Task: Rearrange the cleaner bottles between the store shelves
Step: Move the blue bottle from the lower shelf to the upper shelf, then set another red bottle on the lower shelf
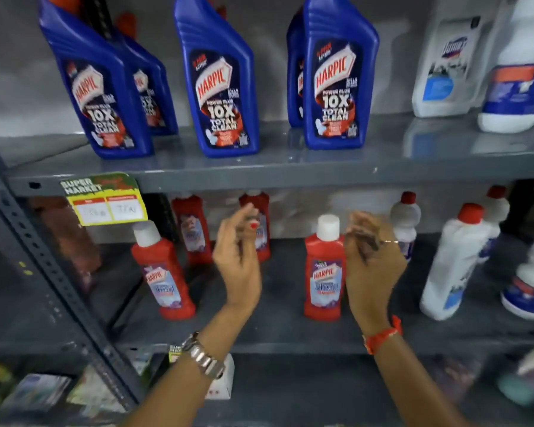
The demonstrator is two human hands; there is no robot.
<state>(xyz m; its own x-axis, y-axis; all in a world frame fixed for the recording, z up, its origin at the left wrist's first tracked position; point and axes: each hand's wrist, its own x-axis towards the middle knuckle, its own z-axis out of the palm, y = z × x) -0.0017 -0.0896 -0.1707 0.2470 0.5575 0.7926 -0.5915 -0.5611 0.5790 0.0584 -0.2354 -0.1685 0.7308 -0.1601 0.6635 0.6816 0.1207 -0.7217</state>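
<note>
Facing a grey metal rack: upper shelf [290,163] and lower shelf [275,331], both stocked.

Upper shelf — three front blue Harpic bottles, left [97,97], middle [219,87], right [336,78], all upright, with further blue bottles behind the left and right ones; white bottles [447,66] at the far right.

Lower shelf — red Harpic bottle with white cap at front left [162,272], tilted slightly; a second red bottle [324,272] upright at front centre; two more red bottles [193,229] at the back; white red-capped bottles [453,263] to the right.

Price tag [105,200] hangs from the upper shelf edge, left.

Left hand [239,257] — raised between the red bottles, fingers loosely curled, gripping nothing. Right hand [372,260] — just beside the centre red bottle, fingers loosely bent, empty; contact with that bottle cannot be told.
</note>
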